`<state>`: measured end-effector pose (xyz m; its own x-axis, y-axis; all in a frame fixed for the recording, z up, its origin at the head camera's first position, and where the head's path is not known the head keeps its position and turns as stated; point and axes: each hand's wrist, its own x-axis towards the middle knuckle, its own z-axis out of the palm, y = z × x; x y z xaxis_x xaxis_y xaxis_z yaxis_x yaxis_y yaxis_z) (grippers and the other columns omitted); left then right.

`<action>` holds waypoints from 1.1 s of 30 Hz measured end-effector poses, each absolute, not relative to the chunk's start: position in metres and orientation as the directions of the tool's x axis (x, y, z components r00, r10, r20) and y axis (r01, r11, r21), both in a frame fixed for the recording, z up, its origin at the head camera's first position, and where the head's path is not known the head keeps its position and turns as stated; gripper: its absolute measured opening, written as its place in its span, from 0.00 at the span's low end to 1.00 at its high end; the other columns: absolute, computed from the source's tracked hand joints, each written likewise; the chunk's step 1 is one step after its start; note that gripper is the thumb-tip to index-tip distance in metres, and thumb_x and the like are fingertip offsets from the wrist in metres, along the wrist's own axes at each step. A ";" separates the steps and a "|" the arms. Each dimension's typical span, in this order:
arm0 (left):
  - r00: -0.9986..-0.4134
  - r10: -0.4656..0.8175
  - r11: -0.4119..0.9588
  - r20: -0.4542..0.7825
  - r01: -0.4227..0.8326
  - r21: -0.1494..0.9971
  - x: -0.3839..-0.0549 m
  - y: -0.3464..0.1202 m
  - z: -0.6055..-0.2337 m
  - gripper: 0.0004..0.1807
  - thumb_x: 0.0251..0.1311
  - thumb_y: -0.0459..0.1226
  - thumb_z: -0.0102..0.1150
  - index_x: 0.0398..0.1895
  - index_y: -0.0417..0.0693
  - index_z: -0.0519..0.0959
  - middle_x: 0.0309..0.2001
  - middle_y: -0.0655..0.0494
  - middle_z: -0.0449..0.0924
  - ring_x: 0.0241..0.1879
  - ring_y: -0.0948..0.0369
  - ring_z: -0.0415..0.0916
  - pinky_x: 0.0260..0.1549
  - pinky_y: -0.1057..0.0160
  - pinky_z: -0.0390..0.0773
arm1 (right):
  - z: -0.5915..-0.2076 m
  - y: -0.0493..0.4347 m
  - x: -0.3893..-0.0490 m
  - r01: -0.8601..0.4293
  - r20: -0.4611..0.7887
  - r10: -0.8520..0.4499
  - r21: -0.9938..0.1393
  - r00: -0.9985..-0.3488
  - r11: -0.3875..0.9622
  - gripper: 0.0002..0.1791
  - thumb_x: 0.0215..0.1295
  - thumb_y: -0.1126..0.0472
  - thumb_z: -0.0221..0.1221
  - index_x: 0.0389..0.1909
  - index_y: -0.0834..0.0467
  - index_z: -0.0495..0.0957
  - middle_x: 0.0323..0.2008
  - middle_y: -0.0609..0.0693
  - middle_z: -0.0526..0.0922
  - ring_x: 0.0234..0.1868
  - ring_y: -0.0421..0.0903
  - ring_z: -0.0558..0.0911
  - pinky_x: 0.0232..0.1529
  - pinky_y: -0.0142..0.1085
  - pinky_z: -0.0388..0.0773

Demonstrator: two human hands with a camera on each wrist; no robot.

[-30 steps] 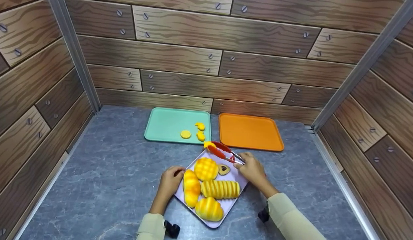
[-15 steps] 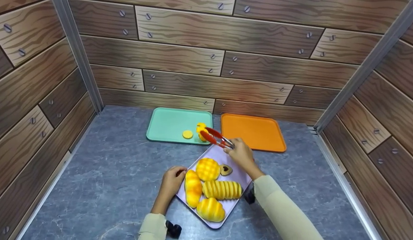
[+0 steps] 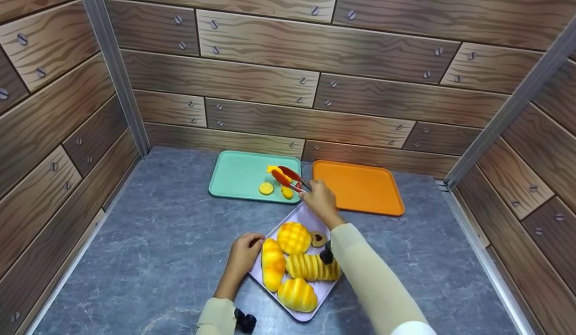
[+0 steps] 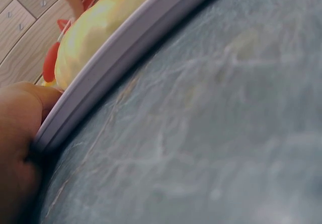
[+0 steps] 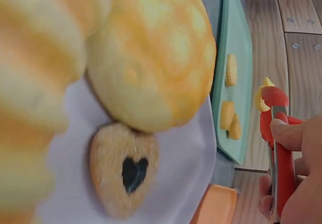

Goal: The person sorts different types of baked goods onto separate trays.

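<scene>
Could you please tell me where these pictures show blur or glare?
Head: pale sheen on the tabletop near the bottom edge; left wrist: tabletop blurry, left hand soft and shadowed; right wrist: ridged bread at left out of focus, red tongs crisper.

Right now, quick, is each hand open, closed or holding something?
Left hand: closed, its grip on the edge of the lilac tray.
Right hand: closed, holding the red tongs, a yellow piece at their tips.
</scene>
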<state>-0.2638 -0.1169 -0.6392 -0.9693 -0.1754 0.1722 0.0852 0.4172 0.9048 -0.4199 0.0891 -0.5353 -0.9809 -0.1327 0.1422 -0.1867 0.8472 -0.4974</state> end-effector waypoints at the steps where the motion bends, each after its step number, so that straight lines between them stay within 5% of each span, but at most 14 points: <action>1: -0.969 -0.171 0.422 0.177 0.090 0.902 -0.264 -0.116 -0.639 0.09 0.69 0.35 0.59 0.46 0.46 0.86 0.45 0.51 0.85 0.47 0.55 0.81 0.50 0.51 0.80 | -0.536 0.088 -0.422 -0.172 0.126 -0.126 -0.492 -0.984 0.854 0.27 0.63 0.52 0.68 0.59 0.62 0.80 0.49 0.57 0.80 0.48 0.57 0.80 0.54 0.50 0.74; 11: -0.974 -0.158 0.417 0.160 0.081 0.905 -0.266 -0.110 -0.640 0.09 0.70 0.36 0.58 0.46 0.47 0.86 0.46 0.51 0.85 0.48 0.55 0.81 0.51 0.51 0.80 | -0.534 0.091 -0.427 -0.100 0.045 -0.090 -0.531 -0.995 0.841 0.34 0.62 0.48 0.69 0.66 0.61 0.75 0.60 0.58 0.77 0.59 0.58 0.78 0.62 0.53 0.73; 20: -0.967 -0.168 0.452 0.190 0.095 0.887 -0.265 -0.114 -0.640 0.08 0.68 0.34 0.59 0.45 0.46 0.87 0.44 0.52 0.85 0.46 0.55 0.81 0.49 0.52 0.80 | -0.531 0.120 -0.407 -0.165 0.151 -0.095 -0.574 -0.984 0.802 0.24 0.59 0.51 0.70 0.53 0.59 0.83 0.49 0.56 0.81 0.48 0.56 0.80 0.52 0.52 0.74; 33: -0.968 -0.181 0.437 0.172 0.077 0.896 -0.264 -0.117 -0.640 0.09 0.68 0.34 0.59 0.45 0.45 0.87 0.45 0.50 0.86 0.49 0.53 0.81 0.52 0.49 0.80 | -0.546 0.190 -0.350 -0.260 0.239 -0.151 -0.544 -0.959 0.798 0.28 0.54 0.55 0.74 0.56 0.59 0.82 0.50 0.57 0.80 0.51 0.58 0.81 0.53 0.55 0.76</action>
